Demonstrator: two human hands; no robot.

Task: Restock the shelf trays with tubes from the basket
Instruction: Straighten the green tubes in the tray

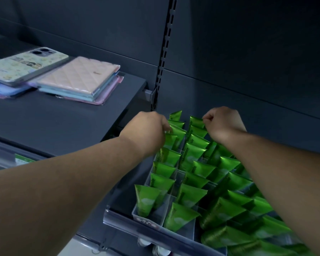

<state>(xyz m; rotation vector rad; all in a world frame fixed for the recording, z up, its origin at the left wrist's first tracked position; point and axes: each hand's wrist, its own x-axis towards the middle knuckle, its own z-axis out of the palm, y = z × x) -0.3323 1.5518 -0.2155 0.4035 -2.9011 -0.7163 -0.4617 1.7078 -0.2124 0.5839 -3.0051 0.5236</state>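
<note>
Tubes (190,194), green and glossy, stand cap-down with their crimped ends up in the clear divided trays (164,209) on the lower shelf at right, row behind row from the front rail (137,221) to the dark back panel. Further right they lie looser and overlap one another.

I see both bare forearms reaching in from the bottom corners and converging on the far end of the trays. My left hand (146,130) is turned palm-down with the wrist bent and the knuckles towards me. Its fingers curl over and close on the crimped top of the left-row tube (172,139), near the back of the leftmost row. The fingertips are blurred and mostly hidden behind the hand.

My right hand (224,122) is balled tight, back of the hand up. Its thumb and forefinger nip the upper corner of the rear tube (196,121), which stands at the very back of the second row. That forearm crosses above the right-hand rows and hides part of them.

A slotted upright (166,43) runs up the back panel between the two hands. Left of it a higher shelf (63,122) carries a patterned phone case (26,65) and a pink quilted packet (78,76) lying on a small stack of similar packets.
</note>
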